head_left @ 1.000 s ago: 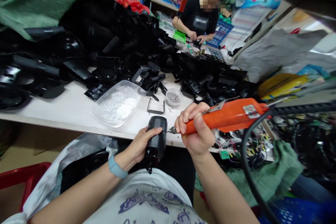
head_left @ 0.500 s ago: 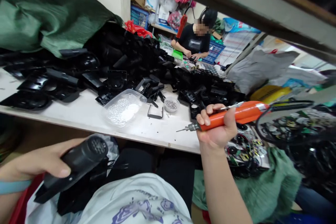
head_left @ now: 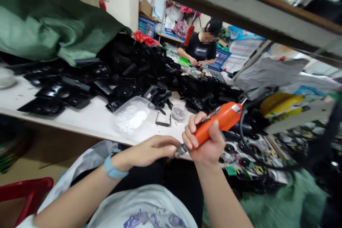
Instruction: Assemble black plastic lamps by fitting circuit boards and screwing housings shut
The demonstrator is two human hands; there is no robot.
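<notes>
My right hand is wrapped round an orange electric screwdriver, whose nose slants down to the left. At that nose my left hand has its thumb and fingers pressed together by the bit. Whatever lies between those fingertips is too hidden to make out, and the bit's end is covered too. Just beyond the hands, a small round cup of metal screws stands on the white table. Beside it are a thin black U-shaped frame and a clear plastic tub with small shiny clear pieces.
Black plastic housings heap along the table, partly under a green cloth. Wired electronic parts lie at the right. A shelf beam crosses overhead. A co-worker sits across the table. A red stool stands lower left.
My left hand has let go of the black cylindrical housing and swung right to the screwdriver's nose. My right hand has brought the screwdriver left and down, tilting it more steeply. The view has shifted slightly.
</notes>
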